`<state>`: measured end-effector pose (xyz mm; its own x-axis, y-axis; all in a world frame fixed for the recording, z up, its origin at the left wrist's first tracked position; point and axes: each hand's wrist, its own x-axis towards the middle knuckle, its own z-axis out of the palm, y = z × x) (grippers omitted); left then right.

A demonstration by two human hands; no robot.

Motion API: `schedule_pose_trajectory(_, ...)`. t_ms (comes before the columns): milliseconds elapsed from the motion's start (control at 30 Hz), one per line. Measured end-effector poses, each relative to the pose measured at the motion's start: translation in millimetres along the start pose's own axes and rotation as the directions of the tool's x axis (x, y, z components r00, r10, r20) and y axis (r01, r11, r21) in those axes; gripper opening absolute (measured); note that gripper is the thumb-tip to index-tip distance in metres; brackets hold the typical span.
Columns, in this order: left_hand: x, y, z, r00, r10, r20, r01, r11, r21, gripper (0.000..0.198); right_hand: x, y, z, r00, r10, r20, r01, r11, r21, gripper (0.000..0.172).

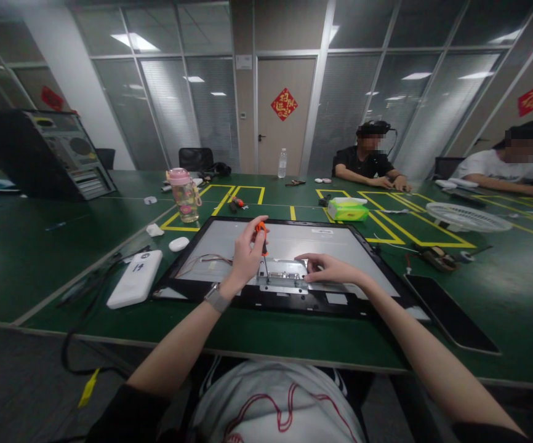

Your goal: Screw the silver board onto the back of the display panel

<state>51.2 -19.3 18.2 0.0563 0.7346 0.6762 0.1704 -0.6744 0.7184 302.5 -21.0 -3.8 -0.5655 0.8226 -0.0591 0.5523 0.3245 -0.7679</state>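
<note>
My left hand [247, 253] is closed around the orange and black handle of a screwdriver [264, 245]. The screwdriver stands nearly upright, its thin shaft pointing down at the left part of a metal bracket [282, 281]. My right hand [327, 269] holds the bracket's right edge, with thumb and fingers curled about it. Under both hands lies a flat display panel [368, 249] with a black frame and a silvery back. Thin wires [206, 258] run across the panel left of the bracket. The exact spot under the screwdriver tip is too small to make out.
Left of the panel are a white power bank [136, 279], a white case [178, 244] and a pink-lidded bottle [184, 197]. A black phone [451, 312] lies right. Behind stand a green tissue pack [348, 210] and a fan grille [467, 216]. A computer tower [45, 154] stands far left. Two people sit across.
</note>
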Motion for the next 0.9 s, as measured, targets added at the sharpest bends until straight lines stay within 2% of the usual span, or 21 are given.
schedule_pose_trajectory(333,1.6,1.1,-3.2,0.992,0.096,-0.087,-0.086,0.990,0.111,0.033,-1.1,-1.5,-0.6,1.000,0.001,0.002,-0.001,1.000,-0.011,0.071)
schedule_pose_trajectory(533,4.0,-0.1,-3.1,0.995,0.059,-0.075,-0.054,0.996,0.068,0.026,0.0,1.6,-0.6,1.000,-0.008,0.005,0.008,1.000,-0.001,0.072)
schedule_pose_trajectory(700,3.8,3.4,-3.7,0.994,0.066,-0.090,-0.057,0.994,0.095,0.020,0.3,3.9,-0.7,1.000,-0.016,0.000,0.016,1.000,0.008,0.072)
schedule_pose_trajectory(900,3.7,-1.1,-3.8,0.995,0.057,-0.081,-0.056,0.998,0.017,0.032,0.2,1.3,0.0,1.000,-0.012,-0.001,0.012,1.000,0.012,0.071)
